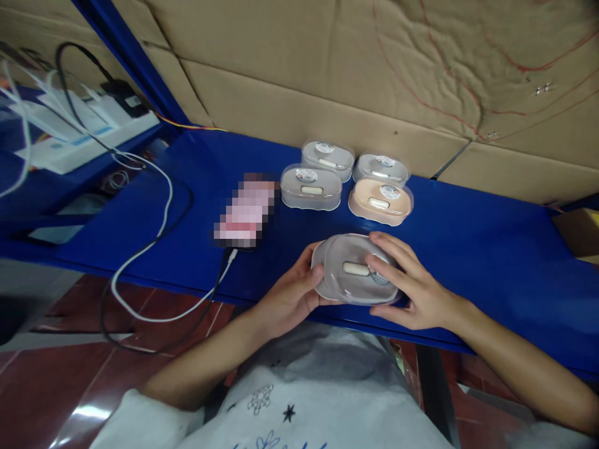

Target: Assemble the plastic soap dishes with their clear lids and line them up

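Observation:
Near the front edge of the blue table, a grey oval container point(340, 274) with a clear lid and a white handle is held between both hands. My left hand point(299, 288) grips its left end, thumb on top and fingers underneath. My right hand point(406, 285) lies over the right end, fingers spread on the lid and across a round sticker. Behind it stand several similar lidded containers: a grey one point(299, 181), another grey one point(334, 156), a third grey one point(382, 163) and a peach one point(367, 206).
A phone with a blurred screen point(246, 212) lies on the blue table point(472, 249), plugged into a white cable point(161, 319). A power strip point(75, 149) with plugs sits at the far left. Cardboard point(290, 62) lines the back.

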A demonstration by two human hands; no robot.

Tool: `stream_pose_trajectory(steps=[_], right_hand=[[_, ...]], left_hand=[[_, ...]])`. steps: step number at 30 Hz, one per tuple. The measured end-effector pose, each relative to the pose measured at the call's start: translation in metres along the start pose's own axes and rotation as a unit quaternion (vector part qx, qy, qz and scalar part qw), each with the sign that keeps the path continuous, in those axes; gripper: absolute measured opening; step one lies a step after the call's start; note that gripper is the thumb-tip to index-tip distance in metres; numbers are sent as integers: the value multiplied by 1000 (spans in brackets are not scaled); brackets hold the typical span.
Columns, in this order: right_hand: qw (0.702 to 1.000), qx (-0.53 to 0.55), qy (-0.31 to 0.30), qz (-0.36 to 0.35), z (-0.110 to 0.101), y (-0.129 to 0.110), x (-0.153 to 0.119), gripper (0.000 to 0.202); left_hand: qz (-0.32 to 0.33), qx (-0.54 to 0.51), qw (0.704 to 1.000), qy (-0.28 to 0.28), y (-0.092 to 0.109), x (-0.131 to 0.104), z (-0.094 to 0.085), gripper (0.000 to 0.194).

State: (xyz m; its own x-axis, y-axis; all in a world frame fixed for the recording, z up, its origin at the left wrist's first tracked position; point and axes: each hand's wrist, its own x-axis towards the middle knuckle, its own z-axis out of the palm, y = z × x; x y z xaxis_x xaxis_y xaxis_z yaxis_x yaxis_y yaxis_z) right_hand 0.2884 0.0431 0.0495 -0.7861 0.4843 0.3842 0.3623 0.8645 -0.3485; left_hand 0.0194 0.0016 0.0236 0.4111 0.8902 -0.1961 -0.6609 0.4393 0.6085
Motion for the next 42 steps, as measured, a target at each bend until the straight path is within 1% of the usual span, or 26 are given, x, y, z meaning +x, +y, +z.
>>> stream_pose_trajectory(steps=[4, 9, 13, 18, 22, 26, 28, 31, 34, 38, 42], right_hand=[[1000, -30, -5, 1, 4, 0, 0, 100], [1000, -25, -13, -2, 5, 0, -1, 100], [998, -62, -16, -22, 2, -3, 0, 100], [997, -70, -1, -37, -1, -6, -1, 101], [997, -64, 17, -38, 1, -3, -2, 100], [997, -62, 10, -35, 4, -2, 0, 101], [997, -66, 5, -38, 5, -2, 2, 105], [996, -67, 12, -50, 5, -2, 4, 113], [998, -47, 13, -37, 6, -1, 4, 112], [1000, -4, 24, -14, 8, 3, 4, 107], [998, 30, 48, -8, 9, 6, 2, 105]], left_hand=[[16, 5, 1000, 3, 0, 1, -1, 60], [27, 14, 1000, -10, 0, -1, 0, 60], [55, 37, 998, -18, 0, -1, 2, 61], [79, 68, 994, -23, -2, -1, 1, 63], [74, 73, 994, -30, -3, -2, 1, 64], [63, 47, 997, -20, -3, -2, 3, 63], [58, 34, 997, -26, -2, -1, 3, 60], [49, 20, 998, -46, -2, 0, 0, 53], [29, 13, 998, -54, -2, 1, -2, 48], [8, 2, 999, -41, 0, 2, -2, 44], [-18, -36, 999, -9, 2, 3, -2, 35]])
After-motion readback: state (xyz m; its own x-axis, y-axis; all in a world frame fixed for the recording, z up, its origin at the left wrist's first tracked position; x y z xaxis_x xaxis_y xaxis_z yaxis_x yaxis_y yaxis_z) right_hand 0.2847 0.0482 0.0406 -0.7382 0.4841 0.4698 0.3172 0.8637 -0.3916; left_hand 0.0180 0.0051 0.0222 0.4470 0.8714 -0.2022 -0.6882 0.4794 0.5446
